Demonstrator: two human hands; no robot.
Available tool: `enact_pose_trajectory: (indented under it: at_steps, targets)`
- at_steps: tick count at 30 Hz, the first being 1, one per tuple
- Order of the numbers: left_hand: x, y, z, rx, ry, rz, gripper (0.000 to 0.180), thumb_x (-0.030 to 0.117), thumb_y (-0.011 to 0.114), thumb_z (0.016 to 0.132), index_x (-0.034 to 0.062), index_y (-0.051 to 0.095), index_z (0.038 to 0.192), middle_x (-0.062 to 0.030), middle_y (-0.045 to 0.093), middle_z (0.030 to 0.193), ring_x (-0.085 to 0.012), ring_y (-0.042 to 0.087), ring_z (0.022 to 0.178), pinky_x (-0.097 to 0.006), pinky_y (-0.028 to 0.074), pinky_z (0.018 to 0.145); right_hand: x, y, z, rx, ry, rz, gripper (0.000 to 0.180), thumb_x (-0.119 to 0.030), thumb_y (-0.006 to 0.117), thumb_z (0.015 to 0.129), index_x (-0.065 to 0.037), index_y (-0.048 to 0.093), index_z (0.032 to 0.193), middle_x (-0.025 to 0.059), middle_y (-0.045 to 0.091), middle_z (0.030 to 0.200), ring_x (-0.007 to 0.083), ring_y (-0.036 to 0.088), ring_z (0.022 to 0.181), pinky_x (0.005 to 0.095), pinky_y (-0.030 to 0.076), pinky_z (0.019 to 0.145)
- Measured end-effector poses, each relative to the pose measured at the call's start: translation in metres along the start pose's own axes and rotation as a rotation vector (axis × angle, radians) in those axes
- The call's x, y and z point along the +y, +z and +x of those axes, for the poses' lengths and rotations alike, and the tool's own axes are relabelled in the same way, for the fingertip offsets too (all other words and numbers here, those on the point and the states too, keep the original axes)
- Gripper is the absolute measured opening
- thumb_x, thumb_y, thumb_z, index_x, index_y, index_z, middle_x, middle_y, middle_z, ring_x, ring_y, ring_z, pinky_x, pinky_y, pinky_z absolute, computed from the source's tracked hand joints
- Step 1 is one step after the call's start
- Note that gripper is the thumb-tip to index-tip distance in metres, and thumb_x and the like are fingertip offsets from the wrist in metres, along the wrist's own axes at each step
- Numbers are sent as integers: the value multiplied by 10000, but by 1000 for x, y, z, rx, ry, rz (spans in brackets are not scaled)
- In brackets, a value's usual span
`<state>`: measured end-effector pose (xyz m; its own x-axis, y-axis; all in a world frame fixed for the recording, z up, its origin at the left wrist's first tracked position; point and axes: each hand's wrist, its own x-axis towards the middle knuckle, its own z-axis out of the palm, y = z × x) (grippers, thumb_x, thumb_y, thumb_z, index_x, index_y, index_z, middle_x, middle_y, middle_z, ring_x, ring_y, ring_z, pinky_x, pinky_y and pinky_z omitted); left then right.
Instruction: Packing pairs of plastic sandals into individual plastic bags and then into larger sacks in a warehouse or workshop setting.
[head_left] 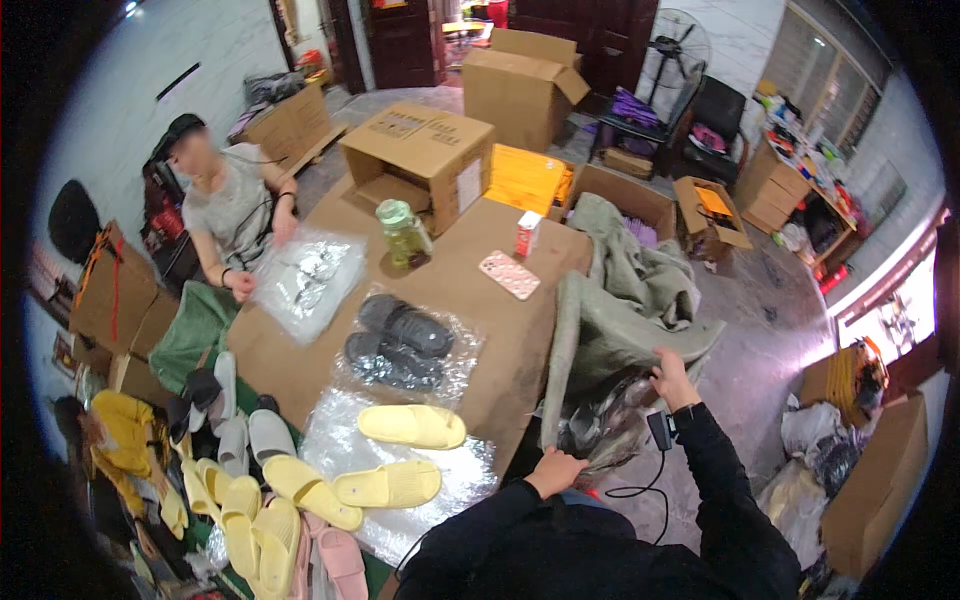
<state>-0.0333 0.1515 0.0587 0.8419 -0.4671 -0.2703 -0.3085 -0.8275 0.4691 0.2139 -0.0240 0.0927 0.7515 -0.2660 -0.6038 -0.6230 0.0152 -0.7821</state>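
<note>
Below the table's right edge, a grey-green sack [625,318] hangs with its mouth toward me. In its mouth lie dark things in crinkled clear plastic [604,412]; their exact kind is hard to make out. My right hand [674,380] is closed on the sack's edge at the far right of the mouth. Closer to me, my left hand [555,472] has its fingers closed at the near edge, beside the plastic. On the table to the left, dark slippers [402,340] lie on a clear bag, and yellow slippers [412,426] rest on more clear plastic [470,470].
Across the table [520,350], a person [232,200] handles a clear bag [308,282]. An open carton [420,160], a green bottle [404,235], a phone [510,275] and a small box [528,232] stand or lie there. A black cable [655,490] dangles by my right forearm.
</note>
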Motion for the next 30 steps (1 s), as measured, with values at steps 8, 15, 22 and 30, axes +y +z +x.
enact_pose_trajectory:
  at_steps: [8,15,22,30]
  targets:
    - [-21,13,4,117,-169,-236,236,190,555,785,130,637,998,-141,655,839,-331,628,824,-432,443,763,46,131,-110,-1089,-96,-523,441,-404,580,871,-45,540,1124,24,563,1027,108,523,883,245,423,736]
    - [-36,40,11,88,-135,-94,230,185,549,787,72,633,969,-190,634,946,-353,616,896,-442,479,765,52,239,-203,-1320,154,-896,841,-659,493,816,-58,323,1379,116,361,1348,241,359,1210,422,300,1002]
    - [-43,36,18,109,-76,-327,216,183,492,855,95,632,995,-193,635,945,-347,607,898,-446,465,757,129,333,-131,-1208,-57,-422,227,-260,572,895,-46,631,942,70,617,995,163,555,903,318,430,778]
    - [-33,13,0,152,-54,-323,185,173,512,814,77,622,928,-173,634,869,-343,601,883,-452,440,762,-71,245,-239,-1203,-754,-130,159,-150,539,903,-9,612,892,111,518,1248,189,481,1115,297,350,951]
